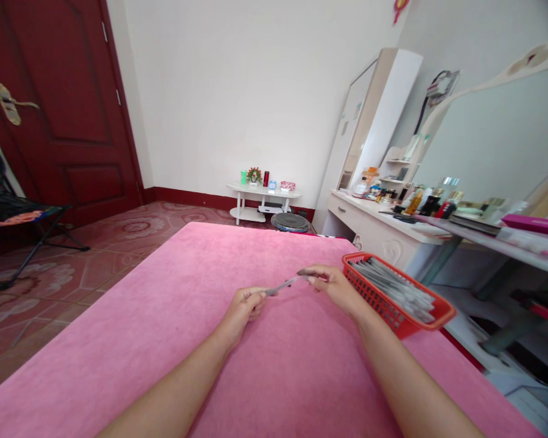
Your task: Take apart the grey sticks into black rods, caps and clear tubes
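Over the pink cloth [201, 340], my left hand [250, 304] is closed around one end of a slim grey pen-like stick [281, 286]. The stick points up and to the right, with a clear-looking far end. Close to that end, my right hand [332, 286] pinches a small dark piece [305, 273] between thumb and fingers. Whether this piece touches the stick cannot be made out. Right of my right hand stands a red plastic basket [375, 299], filled with several thin grey sticks [395, 286] of similar look.
Beyond the cloth are a round dark-topped stool [290, 222] and a low white table [248, 215] with small items. A white dressing table [369, 222] and a cluttered side table [525, 248] line the right. A folding chair [41, 243] stands left, near a red door [82, 109].
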`<act>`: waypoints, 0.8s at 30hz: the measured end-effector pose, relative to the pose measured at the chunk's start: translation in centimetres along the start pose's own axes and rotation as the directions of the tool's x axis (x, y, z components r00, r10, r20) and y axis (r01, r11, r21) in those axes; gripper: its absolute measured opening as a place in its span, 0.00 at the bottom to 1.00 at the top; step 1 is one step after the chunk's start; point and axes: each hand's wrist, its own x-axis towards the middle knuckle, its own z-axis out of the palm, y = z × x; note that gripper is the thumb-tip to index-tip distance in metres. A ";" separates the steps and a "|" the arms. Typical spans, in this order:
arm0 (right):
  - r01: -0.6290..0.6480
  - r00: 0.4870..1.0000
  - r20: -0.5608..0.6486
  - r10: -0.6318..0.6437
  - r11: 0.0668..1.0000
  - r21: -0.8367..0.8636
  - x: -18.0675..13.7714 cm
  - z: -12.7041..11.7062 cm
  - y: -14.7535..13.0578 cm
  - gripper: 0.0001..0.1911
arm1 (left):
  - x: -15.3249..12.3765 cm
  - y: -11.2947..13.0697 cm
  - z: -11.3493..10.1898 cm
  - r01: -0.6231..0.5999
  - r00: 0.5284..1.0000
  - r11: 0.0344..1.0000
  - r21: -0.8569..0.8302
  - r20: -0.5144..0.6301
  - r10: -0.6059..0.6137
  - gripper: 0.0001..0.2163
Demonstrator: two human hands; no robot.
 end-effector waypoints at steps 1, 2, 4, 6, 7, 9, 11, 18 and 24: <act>0.015 1.000 0.010 -0.015 1.000 -0.015 0.0 0.0 -0.2 0.14 | 0.0 0.0 0.0 0.003 1.000 1.000 -0.003 -0.004 -0.003 0.17; 0.026 1.000 0.015 -0.025 0.999 -0.029 -0.1 0.1 -0.3 0.14 | 0.0 0.0 0.0 0.007 1.000 1.000 -0.005 -0.007 -0.007 0.16; 0.041 0.999 0.009 -0.040 0.998 -0.057 -0.2 0.1 -0.7 0.12 | 0.0 0.0 0.0 0.013 1.000 1.000 -0.006 -0.012 -0.013 0.16; 0.050 0.999 -0.005 -0.051 0.995 -0.090 -0.2 0.1 -0.9 0.10 | 0.1 -0.1 0.0 0.016 1.000 1.000 -0.007 -0.016 -0.016 0.16; 0.058 0.998 -0.008 -0.059 0.993 -0.106 -0.2 0.1 -1.0 0.09 | 0.1 -0.1 0.0 0.020 1.000 1.000 -0.008 -0.017 -0.020 0.16; 0.077 0.997 -0.008 -0.079 0.987 -0.139 -0.3 0.1 -1.2 0.08 | 0.2 -0.1 0.0 0.038 0.999 0.999 -0.002 -0.016 -0.038 0.15; 0.099 0.995 -0.008 -0.102 0.982 -0.162 -0.2 0.2 -1.3 0.07 | 0.3 -0.1 0.0 0.059 0.998 0.998 0.014 -0.017 -0.059 0.15; 0.120 0.991 -0.035 -0.127 0.979 -0.163 -0.1 1.0 -0.9 0.07 | 0.0 0.5 0.2 0.073 0.997 0.997 0.018 0.001 -0.073 0.16; 0.200 0.974 -0.074 -0.216 0.962 -0.188 -0.5 1.4 -2.0 0.08 | 0.0 1.1 -0.3 0.145 0.988 0.984 -0.104 0.071 -0.138 0.16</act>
